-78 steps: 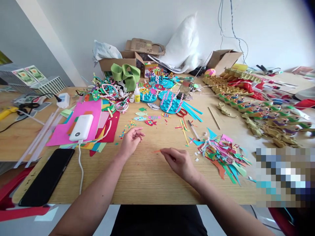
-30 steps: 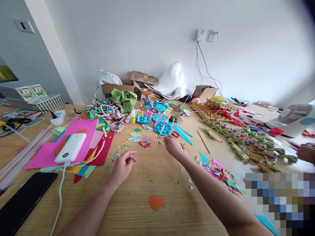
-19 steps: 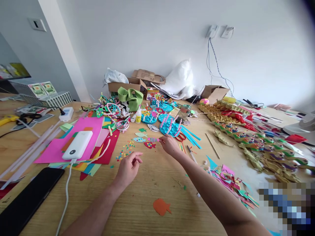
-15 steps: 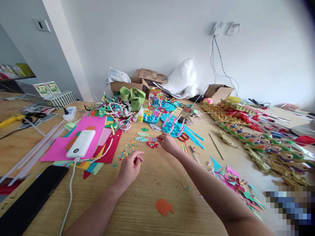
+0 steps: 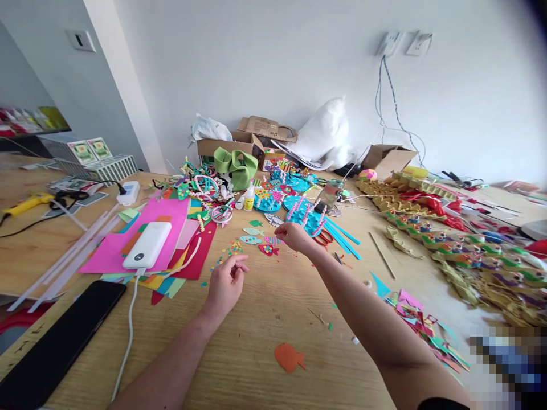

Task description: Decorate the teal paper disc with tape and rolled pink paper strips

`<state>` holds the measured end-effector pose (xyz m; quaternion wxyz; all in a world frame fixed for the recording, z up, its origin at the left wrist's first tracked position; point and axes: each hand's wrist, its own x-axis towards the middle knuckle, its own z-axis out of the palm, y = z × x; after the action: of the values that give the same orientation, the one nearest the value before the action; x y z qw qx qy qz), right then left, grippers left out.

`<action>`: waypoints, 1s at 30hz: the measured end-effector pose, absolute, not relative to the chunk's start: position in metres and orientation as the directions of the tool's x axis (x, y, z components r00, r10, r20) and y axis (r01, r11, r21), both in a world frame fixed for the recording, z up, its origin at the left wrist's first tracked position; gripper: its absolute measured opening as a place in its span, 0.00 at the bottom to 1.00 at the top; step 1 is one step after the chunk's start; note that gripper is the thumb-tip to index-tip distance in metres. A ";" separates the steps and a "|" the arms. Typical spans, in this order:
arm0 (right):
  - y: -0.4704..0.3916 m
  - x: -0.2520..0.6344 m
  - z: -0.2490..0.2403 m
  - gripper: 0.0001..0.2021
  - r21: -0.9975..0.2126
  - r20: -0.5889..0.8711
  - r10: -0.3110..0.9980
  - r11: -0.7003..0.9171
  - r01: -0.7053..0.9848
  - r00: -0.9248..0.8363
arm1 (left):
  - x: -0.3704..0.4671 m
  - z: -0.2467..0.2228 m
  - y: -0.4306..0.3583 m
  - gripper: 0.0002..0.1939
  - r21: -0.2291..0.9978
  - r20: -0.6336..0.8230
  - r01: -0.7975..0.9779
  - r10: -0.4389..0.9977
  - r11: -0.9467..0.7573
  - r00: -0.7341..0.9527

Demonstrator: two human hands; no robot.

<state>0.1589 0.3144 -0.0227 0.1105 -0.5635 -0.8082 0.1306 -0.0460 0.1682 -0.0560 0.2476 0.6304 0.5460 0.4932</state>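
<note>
My right hand [image 5: 296, 236] reaches far across the table, its fingers bent and drawn together; what lies between the fingertips, if anything, is hidden. Just left of those fingertips lies a pink striped paper fish [image 5: 273, 240]. Close by are a red paper fish with dots [image 5: 268, 250], a light blue fish [image 5: 250, 240], a pale green fish [image 5: 253, 231] and a black-and-white fish [image 5: 274, 220]. My left hand [image 5: 226, 283] hovers nearer, loosely curled with fingers apart and nothing visible in it. An orange paper fish [image 5: 289, 357] lies in front.
Small coloured paper dots [image 5: 233, 249] are scattered beyond my left hand. A glue bottle [image 5: 248, 200], blue decorated discs [image 5: 299, 209] and red-handled scissors [image 5: 323, 237] stand or lie farther back. Left are a power bank [image 5: 148, 245] and a phone [image 5: 64, 336]; paper scraps [image 5: 421, 324] lie right.
My right hand has moved slightly away from me, off the pink striped fish, which now lies by its fingertips. My left hand stays nearly in place. The view has shifted a little.
</note>
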 end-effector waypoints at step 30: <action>0.325 0.105 -0.039 0.09 -0.183 -0.136 0.918 0.347 0.920 -0.374 | -0.046 -0.060 0.172 0.18 0.860 0.317 0.452 0.942 -0.237 -0.107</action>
<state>0.1049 0.3254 -0.0391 -0.0046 -0.5597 -0.8207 0.1147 -0.0459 0.1715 -0.0597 0.2523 0.6186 0.5636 0.4858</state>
